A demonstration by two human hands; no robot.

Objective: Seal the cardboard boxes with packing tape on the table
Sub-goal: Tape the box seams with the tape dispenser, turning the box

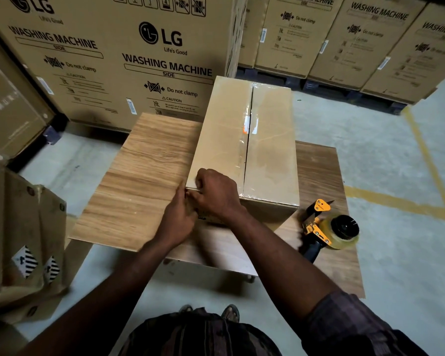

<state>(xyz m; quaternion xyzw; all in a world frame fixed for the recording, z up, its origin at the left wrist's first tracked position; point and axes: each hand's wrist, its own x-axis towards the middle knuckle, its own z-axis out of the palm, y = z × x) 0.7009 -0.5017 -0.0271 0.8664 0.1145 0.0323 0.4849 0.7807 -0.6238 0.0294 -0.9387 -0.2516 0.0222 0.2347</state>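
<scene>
The cardboard box [242, 140] sits on the table [139, 181], right of the middle. Its long axis runs straight away from the person, from the near edge towards the far one. A strip of clear packing tape [247, 116] already lies along the centre seam of the top flaps, glossy and a little wrinkled.

Both hands meet at the box's near left corner. The right hand [213, 194] reaches across from the right, fingers curled over the top edge and gripping that corner. The left hand [180, 217] comes up just beside it, its fingertips touching the same corner. Blur hides whether they pinch a tape end or only press the cardboard, so I cannot tell.

The tape dispenser [329, 227], yellow and black with a clear roll, lies on the table near its near right corner, just beside the box and untouched. It is on the right arm's side, so I judge the right hand would have to let go and swing back to fetch it.

Tall washing machine cartons [113, 60] stand behind the table's far edge.
</scene>
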